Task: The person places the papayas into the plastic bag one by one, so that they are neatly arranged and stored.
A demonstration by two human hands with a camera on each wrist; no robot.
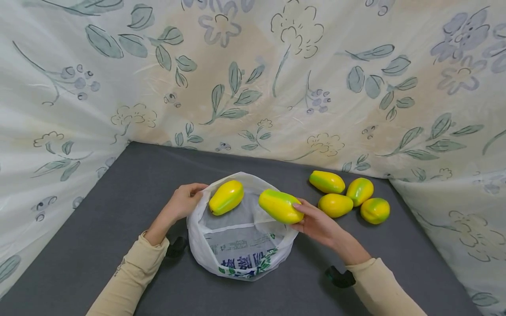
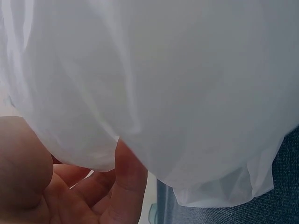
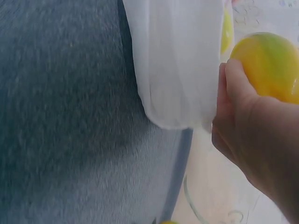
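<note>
A white plastic bag (image 1: 245,226) with printed writing stands with its mouth spread wide. One yellow-green papaya (image 1: 226,197) lies inside, toward the back left. My left hand (image 1: 185,199) holds the bag's rim at the left; in the left wrist view the fingers (image 2: 128,186) bend against the white plastic. My right hand (image 1: 318,221) grips another papaya (image 1: 280,206) by its right end, over the right part of the bag's mouth. In the right wrist view this papaya (image 3: 268,65) shows beside the bag's outer wall (image 3: 180,65), with the thumb along it.
Several more papayas (image 1: 335,205) lie grouped on the dark grey cloth (image 1: 154,175) right of the bag. Flowered fabric (image 1: 245,87) hangs behind and along both sides. A dark wrist device (image 1: 341,277) sits below the right sleeve, another (image 1: 176,247) beside the left.
</note>
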